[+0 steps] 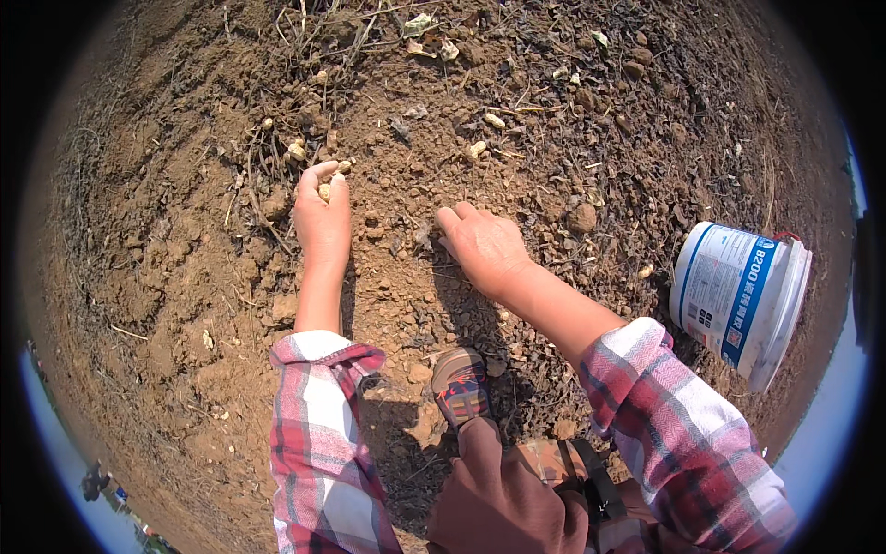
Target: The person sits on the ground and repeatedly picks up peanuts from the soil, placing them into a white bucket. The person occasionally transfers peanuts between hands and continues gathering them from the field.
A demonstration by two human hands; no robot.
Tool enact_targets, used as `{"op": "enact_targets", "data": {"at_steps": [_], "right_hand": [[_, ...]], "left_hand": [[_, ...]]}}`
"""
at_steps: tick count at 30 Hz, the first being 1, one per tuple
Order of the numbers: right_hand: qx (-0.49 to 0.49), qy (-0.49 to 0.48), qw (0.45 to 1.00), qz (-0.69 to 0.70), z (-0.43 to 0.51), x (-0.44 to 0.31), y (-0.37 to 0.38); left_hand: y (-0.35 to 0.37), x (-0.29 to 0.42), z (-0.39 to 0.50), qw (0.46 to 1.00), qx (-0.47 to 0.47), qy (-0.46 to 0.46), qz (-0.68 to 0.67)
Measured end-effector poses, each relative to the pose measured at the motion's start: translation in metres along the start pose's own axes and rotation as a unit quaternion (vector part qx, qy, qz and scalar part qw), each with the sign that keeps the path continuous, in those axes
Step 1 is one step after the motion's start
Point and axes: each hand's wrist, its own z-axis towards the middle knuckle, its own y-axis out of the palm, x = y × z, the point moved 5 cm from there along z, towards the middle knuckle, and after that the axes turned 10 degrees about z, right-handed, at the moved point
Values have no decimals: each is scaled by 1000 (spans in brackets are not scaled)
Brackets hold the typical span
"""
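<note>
My left hand (322, 221) has its fingers curled around an unshelled peanut (324, 192). A second peanut (345, 167) is at its thumb and fingertips. Just beyond these fingers, another peanut (296, 150) lies among dry stems on the brown soil (387, 215). My right hand (484, 248) is low over the ground, back up and fingers bent down; its fingertips are partly hidden, so I cannot tell whether anything is in them. Farther ahead of it lie two pale peanuts (477, 149) (494, 120).
A white plastic bucket (716, 294) with a blue printed label sits on the right. Near it lies a peanut (646, 270), with a clod (582, 218) closer to my right hand. My shoe (460, 388) is between my arms. Dry leaves (678, 159) litter the right side.
</note>
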Motion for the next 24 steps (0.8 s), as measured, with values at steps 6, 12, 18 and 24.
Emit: {"op": "enact_targets", "data": {"at_steps": [6,12,18,24], "right_hand": [[24,65,974,215,-7,17,-14],[58,233,777,583,-35,58,-11],[77,266,761,586,-35,72,-31],[157,63,974,152,34,53,-66]], "left_hand": [[11,4,36,938,-66,6,341],[14,-9,9,957,-174,-84,-216],[22,7,-51,818,-268,-175,-478],[49,35,-82,640,-329,-254,-646]]}}
